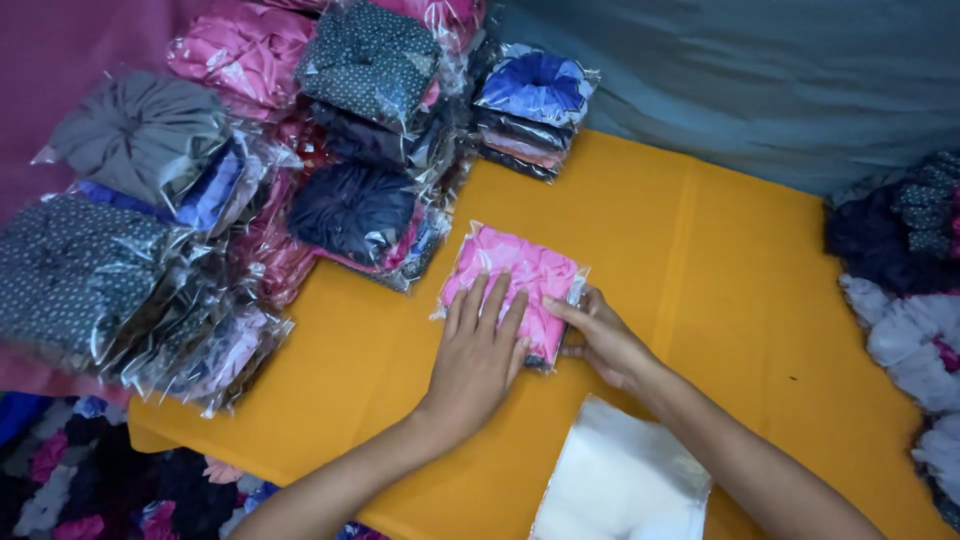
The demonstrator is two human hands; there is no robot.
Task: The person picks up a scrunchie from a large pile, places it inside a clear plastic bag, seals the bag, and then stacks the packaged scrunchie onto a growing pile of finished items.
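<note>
A pink scrunchie in a clear plastic bag lies on the orange cloth. My left hand presses flat on its near half, fingers spread. My right hand pinches the bag's right edge near its lower corner. A stack of empty clear bags lies just in front of my right forearm.
Piles of bagged scrunchies in grey, navy, pink and blue crowd the left and far side. Loose unbagged scrunchies lie at the right edge and at the lower left. A teal cloth is beyond.
</note>
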